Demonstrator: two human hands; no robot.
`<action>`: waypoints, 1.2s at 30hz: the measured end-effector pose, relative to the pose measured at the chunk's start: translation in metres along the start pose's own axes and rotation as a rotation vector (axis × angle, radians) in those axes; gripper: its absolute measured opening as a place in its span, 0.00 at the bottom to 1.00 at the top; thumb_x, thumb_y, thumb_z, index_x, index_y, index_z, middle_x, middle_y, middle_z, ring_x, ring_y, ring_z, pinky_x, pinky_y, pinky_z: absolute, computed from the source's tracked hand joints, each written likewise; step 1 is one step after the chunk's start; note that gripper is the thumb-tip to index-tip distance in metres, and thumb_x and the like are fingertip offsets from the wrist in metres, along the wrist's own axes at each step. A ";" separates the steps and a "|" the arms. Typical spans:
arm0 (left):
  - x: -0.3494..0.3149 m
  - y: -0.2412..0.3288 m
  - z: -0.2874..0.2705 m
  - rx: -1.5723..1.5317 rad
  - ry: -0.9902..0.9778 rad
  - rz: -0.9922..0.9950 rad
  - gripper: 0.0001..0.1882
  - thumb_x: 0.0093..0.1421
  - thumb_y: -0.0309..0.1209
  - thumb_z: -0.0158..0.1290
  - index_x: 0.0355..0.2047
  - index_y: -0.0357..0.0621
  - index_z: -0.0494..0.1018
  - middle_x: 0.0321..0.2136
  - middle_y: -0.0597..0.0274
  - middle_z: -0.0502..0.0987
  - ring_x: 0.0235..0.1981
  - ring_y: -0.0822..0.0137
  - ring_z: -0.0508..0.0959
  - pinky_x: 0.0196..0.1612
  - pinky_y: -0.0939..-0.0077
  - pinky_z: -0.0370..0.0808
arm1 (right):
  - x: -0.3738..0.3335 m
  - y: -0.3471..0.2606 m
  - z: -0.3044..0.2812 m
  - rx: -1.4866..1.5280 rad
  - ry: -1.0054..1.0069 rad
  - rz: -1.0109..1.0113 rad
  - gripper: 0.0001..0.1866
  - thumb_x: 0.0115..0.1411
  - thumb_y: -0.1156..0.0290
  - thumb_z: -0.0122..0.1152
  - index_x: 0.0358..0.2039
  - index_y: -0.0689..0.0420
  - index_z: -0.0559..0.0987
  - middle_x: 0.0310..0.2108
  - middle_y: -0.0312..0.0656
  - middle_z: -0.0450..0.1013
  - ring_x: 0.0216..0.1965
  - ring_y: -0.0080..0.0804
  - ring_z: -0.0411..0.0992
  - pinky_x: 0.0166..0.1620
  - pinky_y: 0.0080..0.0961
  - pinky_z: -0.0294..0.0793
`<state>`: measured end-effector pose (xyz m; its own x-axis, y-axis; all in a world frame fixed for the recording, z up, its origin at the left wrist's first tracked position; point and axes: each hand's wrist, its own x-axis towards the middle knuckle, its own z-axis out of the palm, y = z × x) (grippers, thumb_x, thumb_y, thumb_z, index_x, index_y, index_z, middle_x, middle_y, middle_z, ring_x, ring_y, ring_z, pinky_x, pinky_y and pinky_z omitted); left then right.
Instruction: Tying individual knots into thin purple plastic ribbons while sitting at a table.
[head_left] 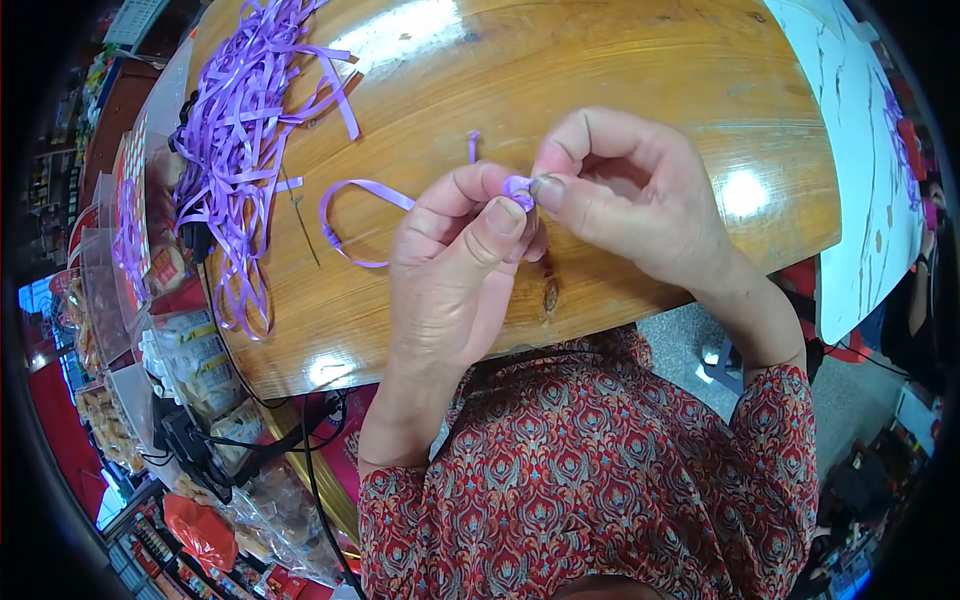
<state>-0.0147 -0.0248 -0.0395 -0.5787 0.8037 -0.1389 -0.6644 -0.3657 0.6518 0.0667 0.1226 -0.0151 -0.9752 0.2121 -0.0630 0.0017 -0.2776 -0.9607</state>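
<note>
Nearest: red patterned sleeves (600, 480) of the person's top at the lower edge, both forearms coming up from there.

Both hands meet just above the near edge of the table. Left hand (450, 270) is curled narrow, thumb and forefinger pinching a small knot of purple ribbon (518, 188). Right hand (620, 190) also narrow, thumb tip and forefinger pressed on the same knot from the other side. The ribbon's free tail loops off to the left over the wood, lying flat; a short end sticks up behind the hands.

Left of the loop, a thin dark needle-like stick (300, 215) lies on the table, can't tell what exactly.

Farther, upper left: a loose heap of purple ribbon strips (240, 130), some hanging over the table edge.

Pkgs: below the left table edge, clear plastic bags of snacks (200, 360), whitish and tan, stacked w/ more bags of baked goods lower down; a red bag (200, 530) at bottom left. Black cables (290, 440) run across them.

Surface: glossy round-edged wooden table (600, 60), light glare spots, a dark knot near the left thumb.

Right side: white sheet-covered surface (860, 150) w/ purple marks, well apart from the hands. Grey floor (680, 340) under the table's right edge. Room rim is dark, shop-like clutter, too small to tell.
</note>
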 end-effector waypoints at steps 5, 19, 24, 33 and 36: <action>-0.001 -0.001 0.009 -0.042 0.051 0.040 0.08 0.57 0.26 0.54 0.38 0.40 0.72 0.33 0.65 0.76 0.32 0.74 0.73 0.36 0.76 0.70 | 0.003 0.012 -0.002 -0.348 0.048 -0.389 0.06 0.56 0.80 0.56 0.35 0.64 0.73 0.30 0.36 0.70 0.31 0.20 0.67 0.36 0.17 0.65; -0.002 0.000 0.008 -0.059 0.085 -0.019 0.08 0.58 0.27 0.54 0.38 0.41 0.72 0.33 0.64 0.77 0.33 0.73 0.74 0.35 0.77 0.69 | 0.004 0.007 -0.005 -0.629 0.073 -0.748 0.10 0.46 0.84 0.63 0.32 0.63 0.78 0.27 0.41 0.72 0.29 0.32 0.70 0.32 0.23 0.67; -0.002 0.002 0.006 -0.019 0.076 -0.040 0.08 0.58 0.26 0.54 0.38 0.39 0.72 0.32 0.63 0.76 0.31 0.74 0.73 0.34 0.78 0.69 | 0.006 0.001 -0.008 -0.690 0.051 -0.773 0.11 0.44 0.83 0.65 0.32 0.61 0.79 0.26 0.40 0.71 0.28 0.31 0.70 0.31 0.24 0.67; 0.002 0.006 0.003 0.086 0.076 -0.114 0.07 0.56 0.25 0.56 0.36 0.38 0.73 0.29 0.64 0.76 0.27 0.74 0.72 0.31 0.81 0.68 | 0.003 0.003 -0.011 -0.518 -0.013 -0.559 0.08 0.43 0.85 0.61 0.26 0.62 0.75 0.25 0.39 0.70 0.29 0.29 0.69 0.33 0.23 0.66; 0.004 0.005 0.006 0.086 0.090 -0.122 0.08 0.55 0.24 0.56 0.36 0.38 0.73 0.29 0.64 0.76 0.27 0.75 0.72 0.31 0.81 0.68 | 0.001 0.008 -0.012 -0.413 0.014 -0.471 0.07 0.45 0.84 0.60 0.25 0.62 0.73 0.26 0.39 0.69 0.30 0.27 0.67 0.35 0.21 0.65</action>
<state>-0.0179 -0.0203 -0.0327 -0.5392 0.7927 -0.2846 -0.6916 -0.2239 0.6867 0.0683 0.1318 -0.0265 -0.8893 0.2361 0.3917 -0.3394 0.2334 -0.9112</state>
